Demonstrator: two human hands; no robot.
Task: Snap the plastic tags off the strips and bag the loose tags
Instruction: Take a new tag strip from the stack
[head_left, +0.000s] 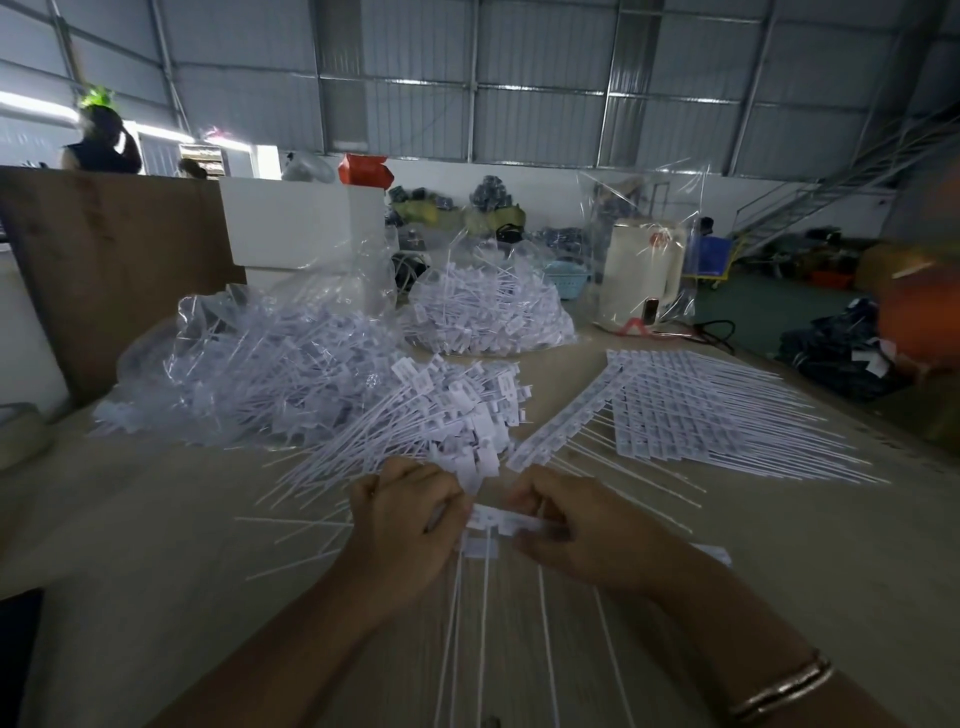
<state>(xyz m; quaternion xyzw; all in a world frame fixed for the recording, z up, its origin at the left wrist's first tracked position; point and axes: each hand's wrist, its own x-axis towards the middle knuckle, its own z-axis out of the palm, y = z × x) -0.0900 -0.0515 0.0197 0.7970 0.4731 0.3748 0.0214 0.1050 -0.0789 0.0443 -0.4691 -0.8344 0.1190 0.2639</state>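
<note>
I find both hands at the near centre of the table (779, 545). My left hand (402, 525) and right hand (582, 530) curl their fingers onto one strip (501, 518), pinching either side of a joint, evidently to snap a tag free. Loose tags (452, 415) lie just beyond, bagged tags (488, 312) farther off.

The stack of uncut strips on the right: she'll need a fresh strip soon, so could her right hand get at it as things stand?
Probably yes. The stack of uncut strips lies beyond the right hand with only loose tails between, though that hand now holds a strip.
</note>
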